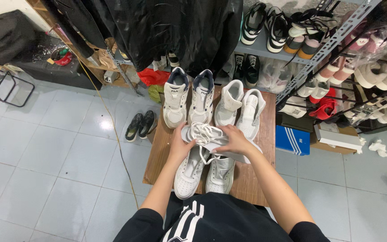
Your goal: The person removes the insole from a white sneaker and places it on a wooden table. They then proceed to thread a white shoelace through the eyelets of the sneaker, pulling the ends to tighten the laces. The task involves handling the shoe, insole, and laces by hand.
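The white laced sneaker [211, 136] lies sideways across a white pair [204, 172] at the table's [258, 179] centre, looking light and soft-sided with loose laces, left hand [180, 145] clamped at nine o'clock, right hand [236, 140] at three o'clock, best gripped by sole and heel.

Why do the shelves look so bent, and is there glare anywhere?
Head view: the wide lens bows the metal shelf rack toward the edges; a bright glare spot sits on the floor tiles; light is even and soft, so both hands, left hand and right hand, and the white laces stay sharp.
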